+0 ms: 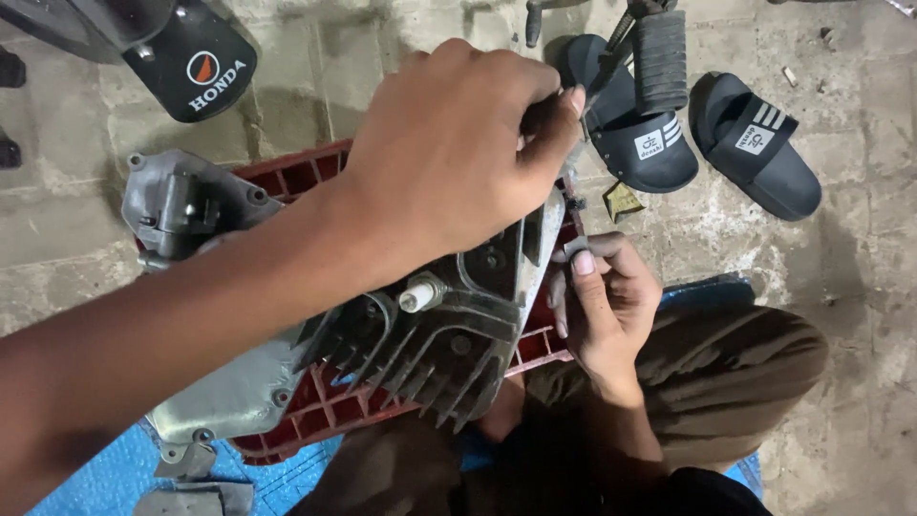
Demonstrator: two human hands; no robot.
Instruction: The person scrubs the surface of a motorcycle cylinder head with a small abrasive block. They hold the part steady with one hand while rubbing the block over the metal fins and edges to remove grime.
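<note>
Two hands are engaged: a thin tool (604, 59) is gripped by the left hand (449, 143) over the finned engine cylinder head (430, 334), which is steadied by the right hand (602, 301), a small grey piece (577, 248) pinched in its fingers; careful alignment seems needed next.

Grey finned engine (420, 354); red crate (315, 177); black white-striped sandals (755, 143); blue mat (105, 473).

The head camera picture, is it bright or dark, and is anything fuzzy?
Head view: dim, with light falling on the floor and sandals; the left hand close up looks slightly soft; the engine fins stay sharp; the lower edge near the right hand sinks into shadow.
</note>
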